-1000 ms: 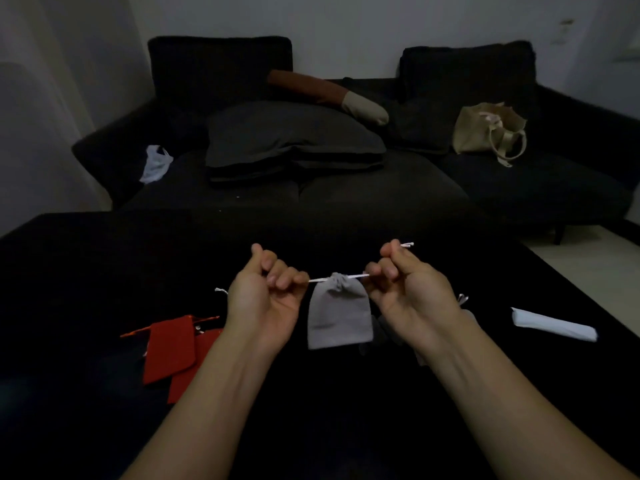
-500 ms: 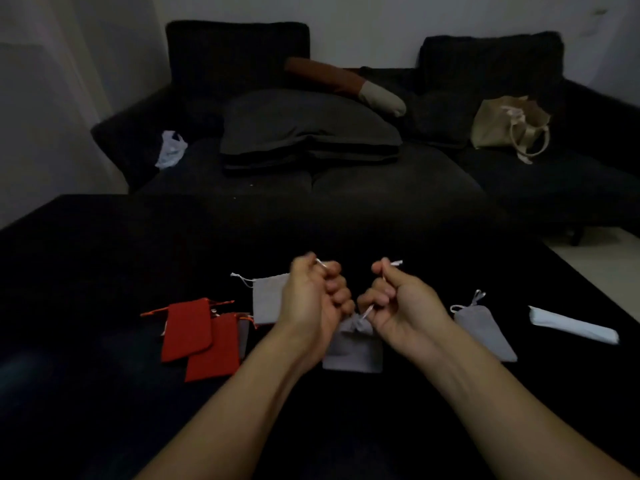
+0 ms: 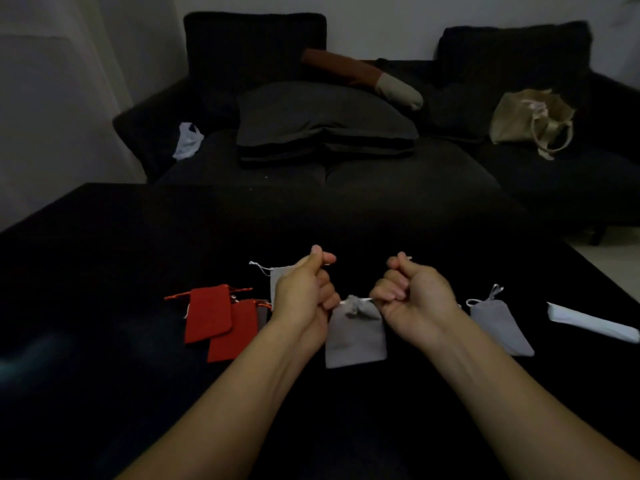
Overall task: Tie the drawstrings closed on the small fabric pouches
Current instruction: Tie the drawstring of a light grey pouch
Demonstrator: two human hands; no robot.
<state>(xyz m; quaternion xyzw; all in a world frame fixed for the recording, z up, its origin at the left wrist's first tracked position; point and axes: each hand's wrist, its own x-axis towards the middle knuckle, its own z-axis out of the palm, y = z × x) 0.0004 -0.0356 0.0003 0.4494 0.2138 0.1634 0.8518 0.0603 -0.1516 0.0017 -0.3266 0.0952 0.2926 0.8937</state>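
- Grey pouch (image 3: 355, 336) at the near middle of the black table (image 3: 104, 271), neck gathered shut, body hanging flat toward the near edge.
- Left hand (image 3: 304, 292) just left of the grey pouch, fingers curled tight round the white drawstring (image 3: 365, 300), thumb up on top.
- Right hand (image 3: 412, 299) just right of the grey pouch, likewise clenched on the drawstring, a short white end poking out past the thumb.
- Hands apart, one on each side of the pouch neck, the cord taut across the gathered mouth between them.
- Second grey pouch (image 3: 498, 323) right of the grey pouch, beyond the right wrist, flat on the table, its white cord in a loop at the far end.
- Third grey pouch (image 3: 278, 277) behind the left hand, mostly hidden, a thin white cord trailing to its left.
- Two red pouches (image 3: 221, 322) left of the grey pouch, overlapping, orange cords trailing at their far ends.
- White folded item (image 3: 592, 322) far right of the grey pouch, near the table edge; too dim to tell what.
- Dark sofa (image 3: 381, 174) beyond the table, with a grey pillow (image 3: 322, 116), a brown and cream bolster (image 3: 363, 79), a beige bag (image 3: 530, 119) and a white plastic bag (image 3: 188, 140).
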